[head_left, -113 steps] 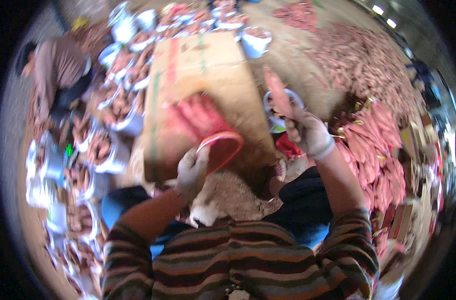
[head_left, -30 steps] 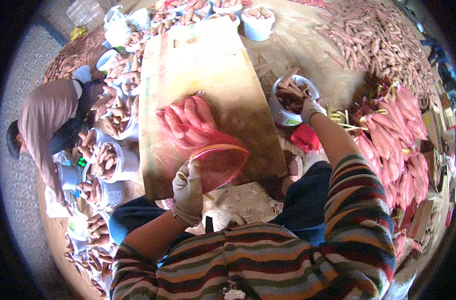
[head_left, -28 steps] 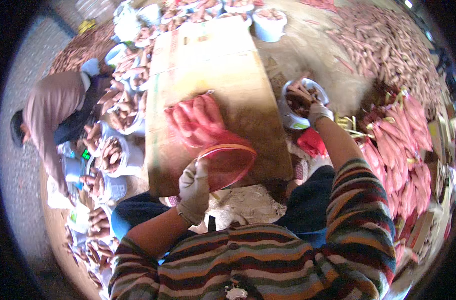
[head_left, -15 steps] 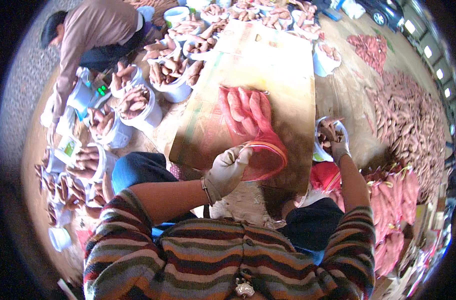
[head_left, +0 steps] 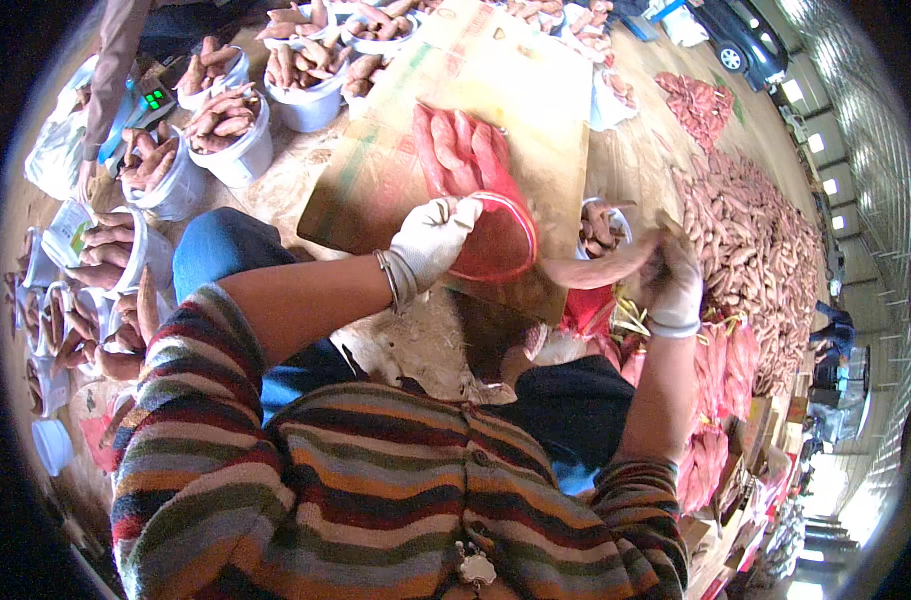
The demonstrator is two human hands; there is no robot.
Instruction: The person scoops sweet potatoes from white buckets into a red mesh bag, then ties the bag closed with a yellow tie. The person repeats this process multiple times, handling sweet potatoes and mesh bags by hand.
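Note:
A red mesh bag (head_left: 461,160) with several sweet potatoes inside lies on a flattened cardboard sheet (head_left: 366,200). My gloved left hand (head_left: 431,242) pinches the rim of the bag, and its mouth gapes toward my right. In my gloved right hand (head_left: 673,285) is a long, curved sweet potato (head_left: 606,265), its free tip close to the bag's mouth but outside it. Just beyond that sweet potato stands a white bucket (head_left: 628,222) of more sweet potatoes, partly hidden by it.
Buckets heaped with sweet potatoes, such as a white bucket (head_left: 238,155), crowd the left and far side. A large sweet potato pile (head_left: 756,265) spreads at right, near filled red bags (head_left: 726,370). Another person's arm (head_left: 111,85) reaches in beside a scale (head_left: 154,98).
My right hand has come up out of the bucket with a sweet potato and swung it toward the bag. The left hand still holds the rim. The whole view has shifted.

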